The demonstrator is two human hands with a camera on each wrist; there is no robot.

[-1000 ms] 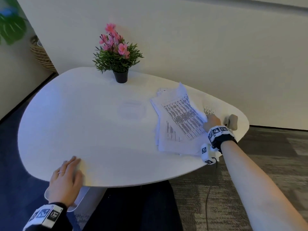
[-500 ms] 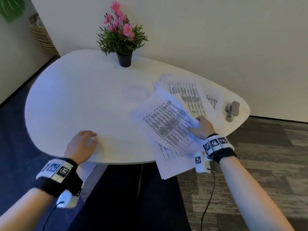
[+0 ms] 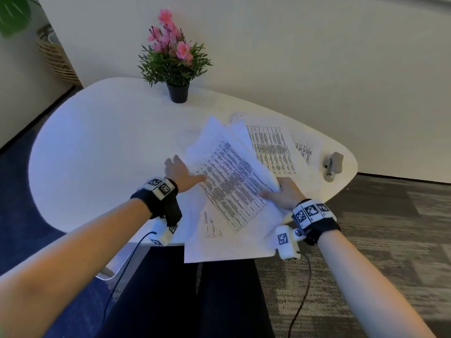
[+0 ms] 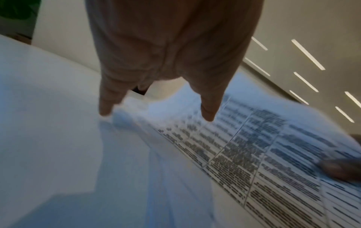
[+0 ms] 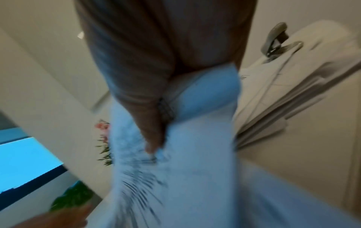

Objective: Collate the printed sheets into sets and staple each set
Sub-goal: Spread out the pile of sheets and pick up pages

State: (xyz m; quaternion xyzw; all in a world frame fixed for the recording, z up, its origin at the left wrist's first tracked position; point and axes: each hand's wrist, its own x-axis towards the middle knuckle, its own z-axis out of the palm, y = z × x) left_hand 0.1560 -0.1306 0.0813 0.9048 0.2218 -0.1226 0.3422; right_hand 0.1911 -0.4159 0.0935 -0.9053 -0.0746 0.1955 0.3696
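Gathering printed sheets (image 3: 231, 181), loose and fanned at table (image 3: 97, 154) near edge | right hand (image 3: 283, 193) pinching top bundle | left hand (image 3: 179, 170) flat, fingers straight on sheet edge | stapler (image 3: 333, 165) untouched at far right | no set squared or stapled yet; collating barely begun

Paper sheets (image 3: 234, 181); smooth matt table (image 3: 97, 147).
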